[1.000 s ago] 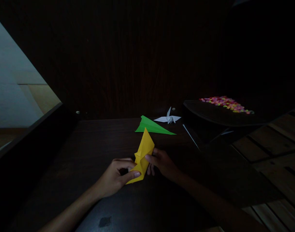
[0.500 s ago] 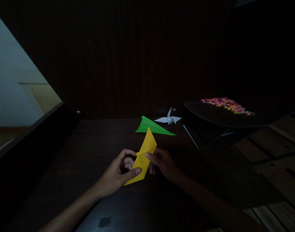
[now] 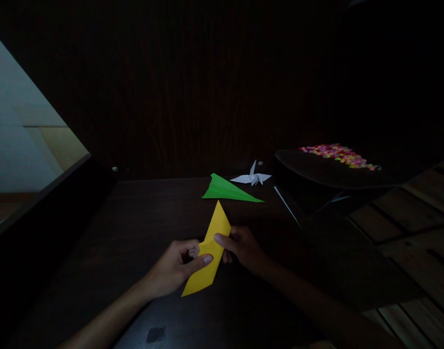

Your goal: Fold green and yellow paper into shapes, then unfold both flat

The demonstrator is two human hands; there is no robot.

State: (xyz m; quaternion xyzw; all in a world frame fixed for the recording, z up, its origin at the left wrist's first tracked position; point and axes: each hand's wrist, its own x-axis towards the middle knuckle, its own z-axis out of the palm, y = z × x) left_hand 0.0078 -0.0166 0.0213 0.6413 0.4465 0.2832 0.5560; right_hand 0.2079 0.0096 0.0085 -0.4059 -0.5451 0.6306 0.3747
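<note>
Since half a second earlier, yellow folded paper (image 3: 211, 254) lay flatter and longer, lowered toward the dark worktop (image 3: 142, 228). Left hand (image 3: 173, 269) and right hand (image 3: 244, 247) each kept a closed pinch grip at mid-fold, probably to steady the crease. Beyond lay green paper plane (image 3: 227, 190) and white crane (image 3: 251, 177); dark tray (image 3: 309, 169) held coloured beads (image 3: 338, 155).

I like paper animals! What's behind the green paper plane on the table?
Just behind the green paper plane sits a white paper crane, at the dark table's back edge. Past it everything is too dark to see.
</note>
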